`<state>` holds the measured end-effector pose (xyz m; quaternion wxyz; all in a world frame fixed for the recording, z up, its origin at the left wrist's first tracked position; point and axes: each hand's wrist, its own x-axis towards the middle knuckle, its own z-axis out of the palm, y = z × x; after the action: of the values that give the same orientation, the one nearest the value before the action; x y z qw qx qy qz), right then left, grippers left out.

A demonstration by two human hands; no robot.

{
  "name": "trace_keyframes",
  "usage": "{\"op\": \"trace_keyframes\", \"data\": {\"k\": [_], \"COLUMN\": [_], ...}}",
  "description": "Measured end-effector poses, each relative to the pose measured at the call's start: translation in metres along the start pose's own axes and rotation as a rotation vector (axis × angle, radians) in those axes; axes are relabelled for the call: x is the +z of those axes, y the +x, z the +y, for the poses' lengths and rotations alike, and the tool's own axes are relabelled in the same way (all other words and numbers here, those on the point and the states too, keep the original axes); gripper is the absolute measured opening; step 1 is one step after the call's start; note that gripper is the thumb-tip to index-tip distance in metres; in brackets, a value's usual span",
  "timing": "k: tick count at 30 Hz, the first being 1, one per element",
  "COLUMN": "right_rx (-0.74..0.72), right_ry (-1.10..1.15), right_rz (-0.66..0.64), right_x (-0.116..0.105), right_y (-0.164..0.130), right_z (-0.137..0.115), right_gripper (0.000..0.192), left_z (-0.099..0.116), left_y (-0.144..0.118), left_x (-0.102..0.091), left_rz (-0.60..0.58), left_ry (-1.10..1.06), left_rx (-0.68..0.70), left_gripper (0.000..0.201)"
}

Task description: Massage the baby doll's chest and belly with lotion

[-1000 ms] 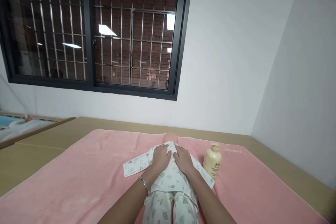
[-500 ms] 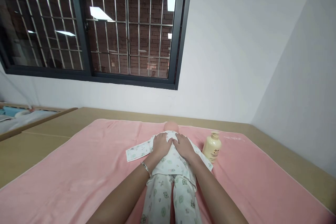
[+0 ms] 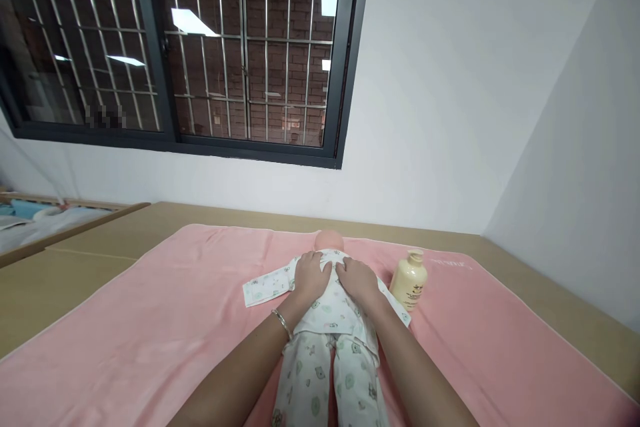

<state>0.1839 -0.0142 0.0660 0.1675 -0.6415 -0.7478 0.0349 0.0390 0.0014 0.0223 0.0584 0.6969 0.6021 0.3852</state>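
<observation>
A baby doll (image 3: 329, 239) in a white patterned top (image 3: 333, 310) and matching trousers (image 3: 307, 373) lies stretched out, its head away from me. My left hand (image 3: 311, 277) rests flat on the left side of the doll's upper body, fingers extended. On the right side, my right hand (image 3: 357, 280) lies the same way, thumbs pointing toward each other with a small gap between. Neither hand grips anything. The doll's sleeves spread out to both sides. A cream-coloured bottle (image 3: 409, 282) stands just right of my right hand, behind the right sleeve.
A pink towel (image 3: 200, 307) lies under the doll on a wooden table (image 3: 85, 280). Behind the table are a white wall (image 3: 425, 100) and a barred window (image 3: 250, 60). A wooden-edged cot or tray (image 3: 60, 227) with blue and white cloth stands at far left.
The view has shifted slightly, so everything sits a little further right. The hands remain on the doll's upper body, with the gap between the thumbs slightly wider.
</observation>
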Motion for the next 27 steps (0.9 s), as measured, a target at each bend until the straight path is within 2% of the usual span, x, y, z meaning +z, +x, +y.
{"op": "trace_keyframes", "data": {"k": [3, 6, 10, 14, 17, 22, 27], "right_rx": [-0.070, -0.105, -0.030, 0.072, 0.051, -0.062, -0.067], "right_ry": [0.019, 0.026, -0.006, -0.038, -0.034, -0.022, -0.013], "right_rz": [-0.002, 0.000, 0.009, 0.040, 0.063, 0.104, 0.124], "right_x": [0.000, -0.001, -0.002, 0.000, 0.004, 0.015, 0.025], "right_y": [0.002, 0.001, -0.006, -0.012, -0.008, 0.003, 0.007], "right_z": [0.001, -0.002, -0.013, -0.019, -0.015, -0.002, 0.003], "right_gripper": [0.041, 0.040, 0.036, 0.039, 0.043, 0.043, 0.047], "left_z": [-0.001, 0.001, 0.006, 0.010, 0.008, 0.002, -0.003], "left_y": [0.002, 0.002, -0.003, -0.007, -0.006, -0.001, 0.001], "left_x": [0.000, -0.002, -0.005, -0.006, -0.004, 0.003, 0.008], "left_rz": [-0.017, -0.018, 0.005, 0.079, 0.114, 0.074, 0.076], "left_ry": [-0.023, -0.038, -0.025, 0.073, 0.068, -0.040, -0.078], "left_rx": [0.037, 0.067, 0.075, 0.001, -0.054, -0.046, -0.053], "left_gripper": [0.039, 0.033, 0.023, 0.022, 0.025, 0.033, 0.036]}}
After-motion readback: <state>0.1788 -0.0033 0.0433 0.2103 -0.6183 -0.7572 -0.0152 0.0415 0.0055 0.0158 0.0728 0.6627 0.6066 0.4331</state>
